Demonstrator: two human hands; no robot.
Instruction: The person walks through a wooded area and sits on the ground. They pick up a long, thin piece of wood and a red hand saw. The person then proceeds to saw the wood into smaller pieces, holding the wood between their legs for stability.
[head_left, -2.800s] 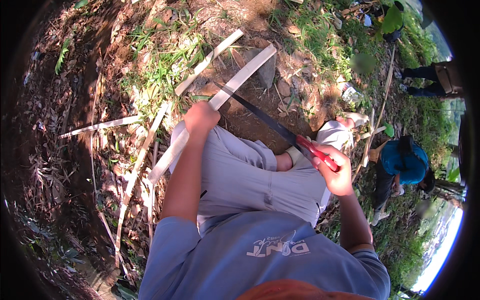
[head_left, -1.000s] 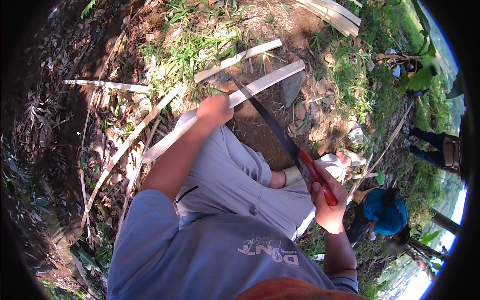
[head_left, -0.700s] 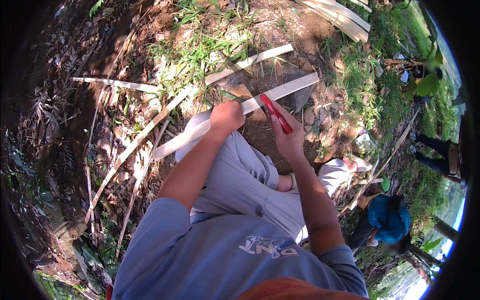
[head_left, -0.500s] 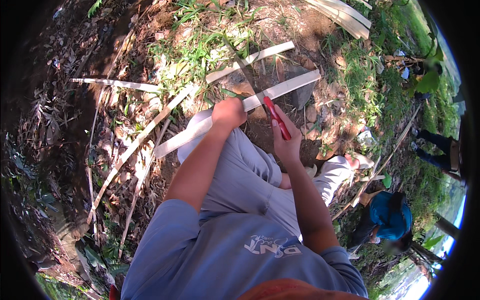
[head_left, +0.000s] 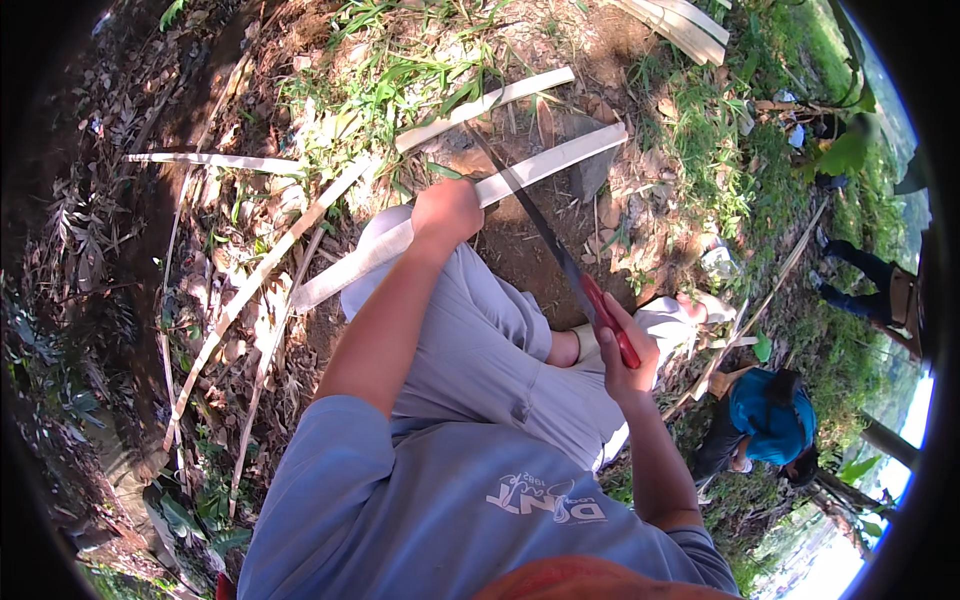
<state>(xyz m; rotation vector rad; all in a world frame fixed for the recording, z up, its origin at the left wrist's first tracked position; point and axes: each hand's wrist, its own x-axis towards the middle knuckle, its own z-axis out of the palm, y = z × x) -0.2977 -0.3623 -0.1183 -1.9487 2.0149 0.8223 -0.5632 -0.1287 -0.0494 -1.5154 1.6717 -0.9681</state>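
Observation:
A long pale wooden strip (head_left: 565,153) lies slantwise from over my knee to a flat grey stone (head_left: 598,172) at the far right. My left hand (head_left: 447,212) is closed round the strip near its middle. In my right hand (head_left: 630,350) is the red handle of a hand saw (head_left: 548,235). Its long dark blade crosses the strip just right of my left fist, with the tip pointing away from me. Whether there is a cut in the wood is too small to tell. Beyond it, a shorter pale strip (head_left: 485,108) rests on the ground.
Long split strips (head_left: 265,270) lie across leaf litter at left. A bundle of pale strips (head_left: 675,28) sits at the far right. A long pole (head_left: 790,265) runs along the grass. One person in a teal shirt (head_left: 770,410) bends at right; another person's dark-trousered legs (head_left: 860,280) stand beyond.
My right hand has drawn the saw back toward me and to the right, so more blade shows on my side of the strip. My left hand still grips the strip.

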